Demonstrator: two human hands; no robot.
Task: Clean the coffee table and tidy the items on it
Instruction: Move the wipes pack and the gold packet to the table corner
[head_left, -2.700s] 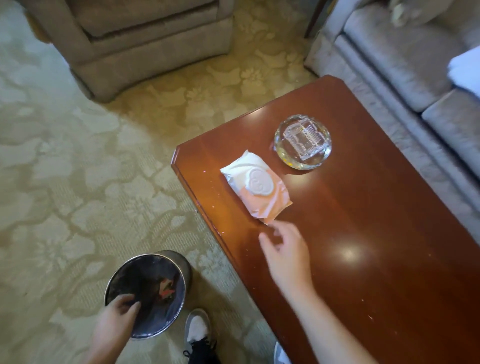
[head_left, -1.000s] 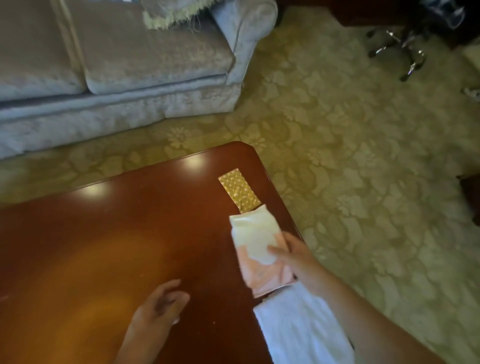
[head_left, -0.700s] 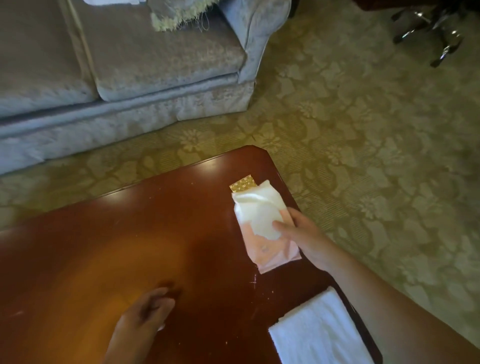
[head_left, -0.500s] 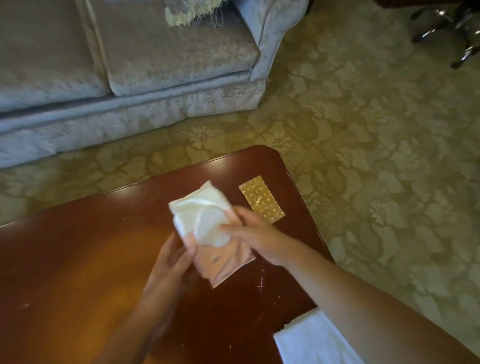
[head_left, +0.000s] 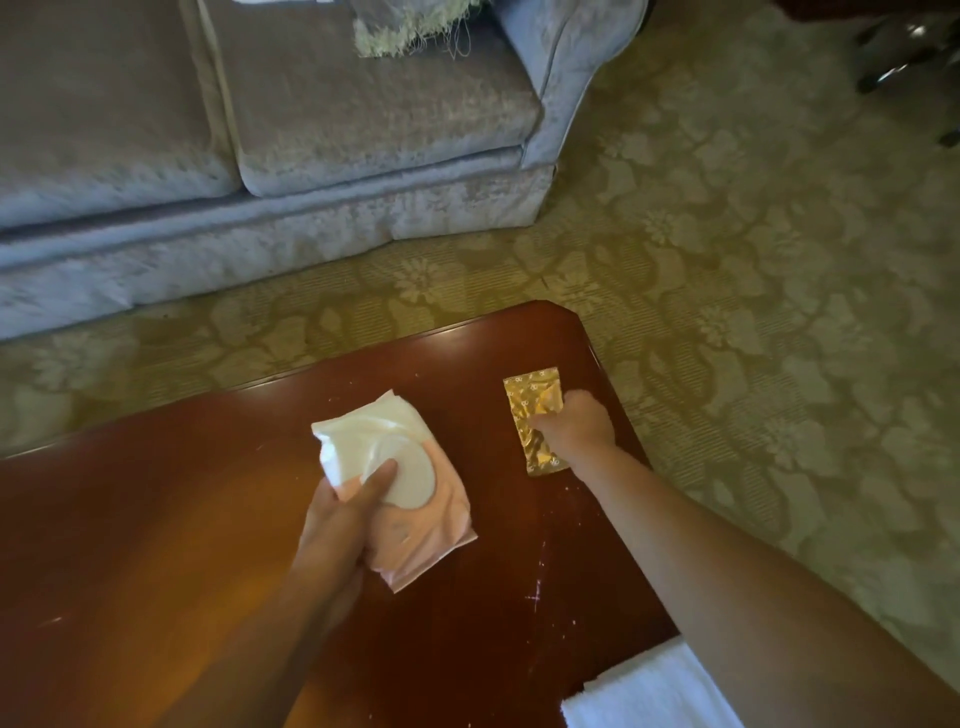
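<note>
- Coffee table: dark red-brown, glossy wood, fills the near half of the view; its far right corner is rounded. Small pale specks and crumbs are scattered on the top, thickest near the right edge.
- Left hand: grips a wipes pack from its left side, thumb pressed on the round white lid flap, the other fingers wrapped under the pack. Pack is white at its far end, pink at its near end, lying slantwise. Cannot tell whether it rests on the wood or is lifted just clear.
- Right hand: reaches out to the far right part of the table, fingers curled down onto a gold foil packet. Fingertips press on the packet's right edge; whether they pinch it or only rest on it cannot be told. The packet lies flat on the wood, long side running near to far, close to the table's right edge.
- Pack and packet are apart, bare wood between them; the pack is to the left.
- White towel: folded, at the near right corner of the table, partly cut off by the bottom of the view and partly hidden by the right forearm.
- Grey sofa: beyond the table, far left, with a fringed cloth on its seat cushion at the top of the view.
- Carpet: olive-gold with a floral pattern, around the table, running right and far.
</note>
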